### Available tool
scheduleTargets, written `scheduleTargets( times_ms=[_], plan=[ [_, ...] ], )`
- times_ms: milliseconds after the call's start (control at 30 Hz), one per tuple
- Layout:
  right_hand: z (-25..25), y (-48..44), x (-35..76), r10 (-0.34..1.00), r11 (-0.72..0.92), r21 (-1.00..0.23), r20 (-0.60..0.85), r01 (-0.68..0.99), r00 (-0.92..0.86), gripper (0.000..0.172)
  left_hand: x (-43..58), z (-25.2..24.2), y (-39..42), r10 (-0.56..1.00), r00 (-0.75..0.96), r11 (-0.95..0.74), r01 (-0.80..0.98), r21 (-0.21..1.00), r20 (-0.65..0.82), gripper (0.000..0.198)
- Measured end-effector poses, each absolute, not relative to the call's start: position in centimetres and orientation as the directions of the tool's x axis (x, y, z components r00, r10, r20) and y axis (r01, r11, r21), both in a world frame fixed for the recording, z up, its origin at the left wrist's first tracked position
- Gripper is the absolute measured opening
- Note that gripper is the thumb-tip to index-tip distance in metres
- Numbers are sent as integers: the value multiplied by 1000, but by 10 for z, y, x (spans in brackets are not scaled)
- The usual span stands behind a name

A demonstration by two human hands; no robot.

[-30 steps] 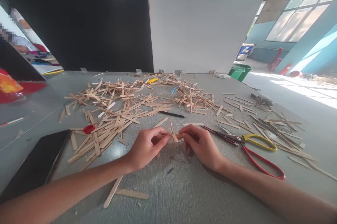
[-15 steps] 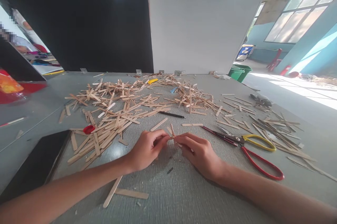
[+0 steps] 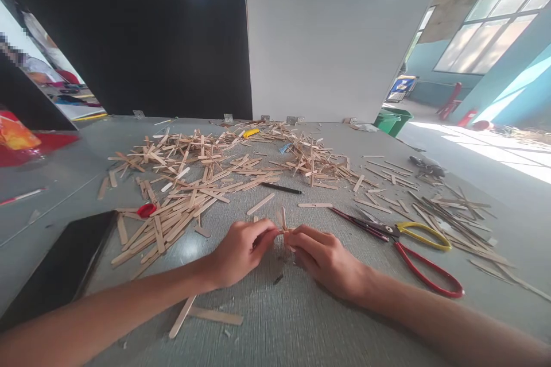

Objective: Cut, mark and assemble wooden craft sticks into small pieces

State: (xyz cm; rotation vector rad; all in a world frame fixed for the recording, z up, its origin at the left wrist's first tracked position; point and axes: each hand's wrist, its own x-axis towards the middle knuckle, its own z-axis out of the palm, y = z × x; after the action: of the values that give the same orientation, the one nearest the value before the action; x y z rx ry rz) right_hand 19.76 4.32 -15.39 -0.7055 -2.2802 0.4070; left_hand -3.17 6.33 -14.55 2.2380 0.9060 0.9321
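My left hand (image 3: 239, 252) and my right hand (image 3: 325, 259) meet over the grey table (image 3: 301, 321), fingertips pinched on a small piece made of crossed wooden sticks (image 3: 282, 223). Both hands are closed on it, left from the left side, right from the right. Part of the stick piece is hidden by my fingers. Scissors with a yellow and a red handle (image 3: 413, 246) lie just right of my right hand.
A wide heap of loose wooden sticks (image 3: 193, 177) covers the table's middle and far side. A black pen (image 3: 282, 188) lies beyond my hands, a red cap (image 3: 147, 209) and a dark tablet (image 3: 55, 269) sit left. Two sticks (image 3: 202, 314) lie near my left forearm.
Both hands have drawn a little toward me and lower on the table, keeping the stick piece pinched between them. The piece shows less above my fingers than before.
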Motion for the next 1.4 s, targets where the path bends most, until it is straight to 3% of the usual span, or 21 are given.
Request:
scheduleTargets(
  times_ms=[133, 267, 400, 533, 700, 967, 1400],
  plan=[
    [-154, 40, 195, 551, 834, -432, 628, 343, -549, 20, -31, -142, 62, 761, 503, -609, 339, 717, 409, 21],
    [-156, 41, 194, 552, 833, -448, 708, 324, -440, 18, -27, -134, 59, 790, 538, -458, 203, 865, 293, 14],
    [-156, 43, 195, 680, 733, -570, 639, 371, -361, 16, -20, -129, 56, 845, 522, -167, 55, 984, 115, 18],
    [-152, 45, 195, 767, 641, -667, 563, 379, -308, 10, -18, -131, 58, 828, 560, 17, 8, 1000, -19, 34],
    [-146, 45, 191, 863, 497, -812, 423, 307, -277, 13, -19, -133, 62, 826, 563, 11, 9, 1000, -14, 29],
    [-149, 45, 189, 887, 455, -837, 395, 304, -239, 8, -20, -133, 64, 827, 562, 23, 4, 1000, -21, 24],
    [-151, 38, 193, 767, 640, -685, 540, 348, -346, 20, -17, -137, 58, 839, 543, 24, 17, 1000, -30, 24]
  ],
)
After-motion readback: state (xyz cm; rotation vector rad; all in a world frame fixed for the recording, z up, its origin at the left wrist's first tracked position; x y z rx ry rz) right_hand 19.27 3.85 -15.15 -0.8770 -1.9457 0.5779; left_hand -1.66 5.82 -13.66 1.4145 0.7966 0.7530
